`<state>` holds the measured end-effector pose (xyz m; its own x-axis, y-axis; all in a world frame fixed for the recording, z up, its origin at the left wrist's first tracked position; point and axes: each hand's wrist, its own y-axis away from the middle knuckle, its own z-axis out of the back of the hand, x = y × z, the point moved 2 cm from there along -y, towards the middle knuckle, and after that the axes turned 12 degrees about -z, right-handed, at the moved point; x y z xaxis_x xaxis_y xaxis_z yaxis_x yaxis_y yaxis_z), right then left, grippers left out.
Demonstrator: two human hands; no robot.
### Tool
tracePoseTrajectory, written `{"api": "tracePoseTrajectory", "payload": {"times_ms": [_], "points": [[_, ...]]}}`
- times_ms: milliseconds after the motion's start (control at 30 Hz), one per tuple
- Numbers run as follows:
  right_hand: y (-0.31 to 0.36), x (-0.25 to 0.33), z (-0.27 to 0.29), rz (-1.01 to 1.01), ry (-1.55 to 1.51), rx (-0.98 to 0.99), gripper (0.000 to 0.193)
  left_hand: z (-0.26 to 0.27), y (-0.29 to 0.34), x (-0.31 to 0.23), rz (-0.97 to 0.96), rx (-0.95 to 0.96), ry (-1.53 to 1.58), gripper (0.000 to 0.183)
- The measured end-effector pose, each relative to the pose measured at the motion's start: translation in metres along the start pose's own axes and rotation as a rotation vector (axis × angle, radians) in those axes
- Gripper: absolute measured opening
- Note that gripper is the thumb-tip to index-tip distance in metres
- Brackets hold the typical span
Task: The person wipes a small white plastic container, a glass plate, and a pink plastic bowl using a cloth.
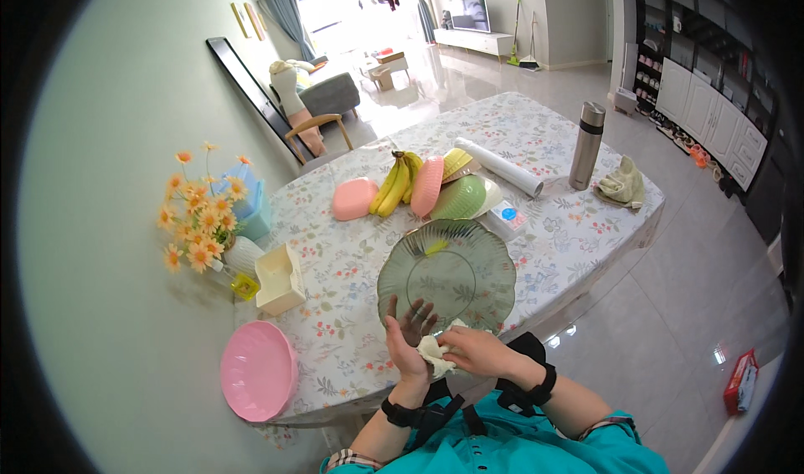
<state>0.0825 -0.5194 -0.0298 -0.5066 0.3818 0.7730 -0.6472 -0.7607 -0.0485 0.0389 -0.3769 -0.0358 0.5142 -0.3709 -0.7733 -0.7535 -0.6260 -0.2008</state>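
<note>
A large round plate [459,260] of greenish see-through glass with a fluted rim is tilted up in front of me, over the near part of the table. My left hand [407,350] grips its near left edge; the thumb shows outside, while the other fingers appear darkened through the glass. Against the plate's near rim, my right hand [479,352] closes on a crumpled white tissue [435,354], which lies next to my left palm. Beyond the plate are bananas [394,188], a pink dish [355,198], and a leaning group with a green bowl [459,199] and a pink bowl [427,186].
Left on the floral-covered table [343,306] stand a pink basin [259,371], cream box [280,279] and orange flowers [201,214]. A white roll [500,167], small white pack [506,218], steel flask [587,147] and greenish cloth [621,183] lie farther right. The right table edge borders tiled floor.
</note>
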Motion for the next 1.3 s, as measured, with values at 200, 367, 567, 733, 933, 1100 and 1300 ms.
{"api": "tracePoseTrajectory", "payload": {"times_ms": [200, 367, 567, 733, 933, 1100, 1300], "points": [[-0.027, 0.005, -0.002, -0.040, 0.016, -0.292, 0.032, -0.001, 0.002, 0.004, -0.007, -0.024, 0.006, 0.059], [-0.034, 0.011, -0.006, -0.024, 0.112, -0.562, 0.027, 0.005, 0.002, 0.005, -0.030, -0.057, -0.015, 0.054], [-0.004, 0.004, -0.005, -0.045, 0.157, -0.180, 0.027, 0.002, 0.000, 0.000, -0.008, -0.061, -0.025, 0.054], [0.009, 0.003, 0.017, -0.020, 0.171, 0.005, 0.029, -0.004, -0.002, -0.005, 0.016, -0.027, 0.001, 0.056], [-0.018, -0.005, 0.007, 0.001, 0.120, -0.401, 0.025, -0.009, 0.001, -0.005, -0.004, -0.030, 0.029, 0.049], [-0.026, 0.002, 0.000, -0.060, 0.120, -0.594, 0.025, 0.005, 0.011, 0.014, -0.055, -0.064, 0.001, 0.047], [-0.023, 0.002, -0.008, -0.083, 0.140, -0.709, 0.026, 0.000, 0.018, 0.016, -0.046, -0.092, -0.010, 0.041]]}}
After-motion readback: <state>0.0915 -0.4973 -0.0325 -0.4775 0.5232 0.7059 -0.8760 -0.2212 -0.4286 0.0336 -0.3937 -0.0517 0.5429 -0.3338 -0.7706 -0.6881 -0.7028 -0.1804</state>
